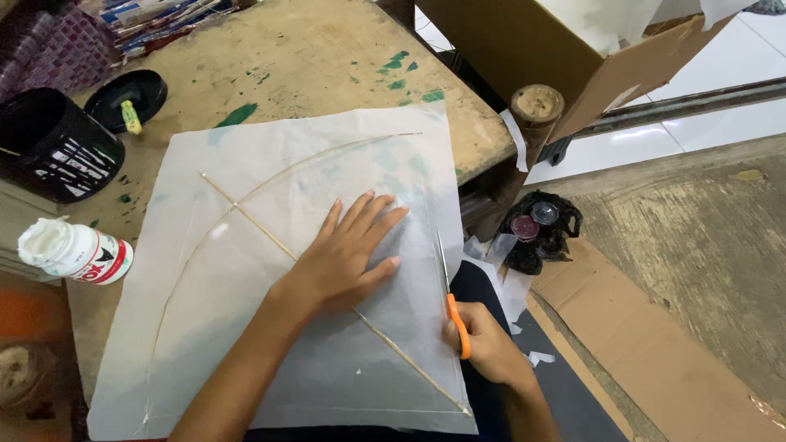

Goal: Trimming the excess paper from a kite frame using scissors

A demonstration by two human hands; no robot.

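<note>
Scissors [449, 286], right of centre, clamped in the right hand's [483, 344] grip, blades pointing up-frame along the paper's [246, 164] right edge. Left hand [348, 254] flat, fingers apart, pressing paper on surface [327, 57]. Open floor [704, 237] right.

spine stick [270, 239]: its middle stretch runs under the left hand [348, 258] and is hidden there.
scissors [452, 304]: the orange handles sit inside the right hand [483, 344], so the finger loops cannot be made out.
right hand: the fingers curl around the handle and away from the camera; the forearm runs off the bottom edge.
paper sheet [246, 327]: its lower left corner runs off the bottom edge.
black container [49, 147]: cut by the left edge.
cardboard box [532, 49]: its top is cut by the upper edge.
glue bottle [74, 252]: the label is only partly turned to view.
</note>
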